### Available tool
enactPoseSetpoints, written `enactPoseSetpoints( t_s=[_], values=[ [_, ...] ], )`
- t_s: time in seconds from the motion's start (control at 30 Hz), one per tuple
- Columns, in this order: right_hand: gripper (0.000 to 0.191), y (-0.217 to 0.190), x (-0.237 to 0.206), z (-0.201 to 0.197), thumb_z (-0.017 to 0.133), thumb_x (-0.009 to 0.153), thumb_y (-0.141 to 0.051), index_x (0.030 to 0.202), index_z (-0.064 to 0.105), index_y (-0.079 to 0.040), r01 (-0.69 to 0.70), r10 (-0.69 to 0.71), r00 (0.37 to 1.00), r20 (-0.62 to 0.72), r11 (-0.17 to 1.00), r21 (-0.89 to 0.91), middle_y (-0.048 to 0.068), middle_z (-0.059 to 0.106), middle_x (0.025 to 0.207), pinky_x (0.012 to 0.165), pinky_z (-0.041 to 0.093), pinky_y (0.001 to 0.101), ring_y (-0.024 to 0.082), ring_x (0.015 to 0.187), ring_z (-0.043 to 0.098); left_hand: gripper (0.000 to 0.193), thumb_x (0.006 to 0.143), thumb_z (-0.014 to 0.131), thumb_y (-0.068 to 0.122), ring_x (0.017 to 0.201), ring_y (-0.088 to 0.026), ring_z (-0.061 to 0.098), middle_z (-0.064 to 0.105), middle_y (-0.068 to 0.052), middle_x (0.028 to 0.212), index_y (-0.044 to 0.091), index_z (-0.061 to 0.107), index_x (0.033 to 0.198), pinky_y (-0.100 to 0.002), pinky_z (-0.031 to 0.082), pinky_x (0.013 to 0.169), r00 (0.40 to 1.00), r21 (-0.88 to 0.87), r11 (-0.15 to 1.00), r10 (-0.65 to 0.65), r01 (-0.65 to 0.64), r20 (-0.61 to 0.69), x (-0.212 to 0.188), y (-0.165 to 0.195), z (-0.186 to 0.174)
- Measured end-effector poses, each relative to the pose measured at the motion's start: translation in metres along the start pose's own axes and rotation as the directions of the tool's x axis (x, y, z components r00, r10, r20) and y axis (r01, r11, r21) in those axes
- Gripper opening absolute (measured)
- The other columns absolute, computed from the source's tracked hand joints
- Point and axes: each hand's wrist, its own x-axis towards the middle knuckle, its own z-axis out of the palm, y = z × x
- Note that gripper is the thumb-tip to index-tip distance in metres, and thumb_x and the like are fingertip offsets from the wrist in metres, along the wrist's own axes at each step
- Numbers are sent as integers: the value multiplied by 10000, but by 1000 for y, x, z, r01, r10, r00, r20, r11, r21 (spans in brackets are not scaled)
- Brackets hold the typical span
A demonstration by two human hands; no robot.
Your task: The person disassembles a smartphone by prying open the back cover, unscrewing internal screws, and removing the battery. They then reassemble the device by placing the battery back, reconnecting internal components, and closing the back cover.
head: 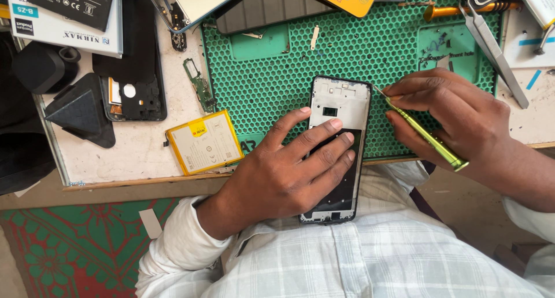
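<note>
An opened phone frame (340,104), its back off and inner metal plate showing, lies half on the green honeycomb work mat (277,84) and half over my lap. My left hand (289,170) lies flat across its lower half, fingers spread, pressing it down. My right hand (457,116) grips a green screwdriver (430,139), whose thin tip touches the phone frame's upper right edge.
A yellow-labelled flat battery (203,143) lies left of the mat. A black phone back cover (136,84) and a small green circuit board (200,85) sit further left. Metal tweezers (494,46), an orange-handled tool (462,10) and other phone parts crowd the far edge.
</note>
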Motion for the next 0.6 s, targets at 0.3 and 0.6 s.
enactPoseSetpoints(
  t_s=[0.3,0.6],
  values=[
    [244,6,-1,0,809,814,10,972,628,56,23,-23,1000,13,1000,5,209,724,1029,763,609,374,313,945,739,235,1031,638,158,1307,-260,627,689,-74,1341,78,743,1225,-535,429,1172,1000,-42,999,-11,11,-4,1,-3,-1],
    [252,9,1,0,827,809,-6,972,640,42,-24,24,1000,0,999,46,207,731,1038,732,603,348,290,930,750,271,1007,623,157,1320,-281,629,690,-94,1348,79,737,1241,-542,430,1188,999,-106,993,-53,52,-1,-1,-5,-2]
  ],
)
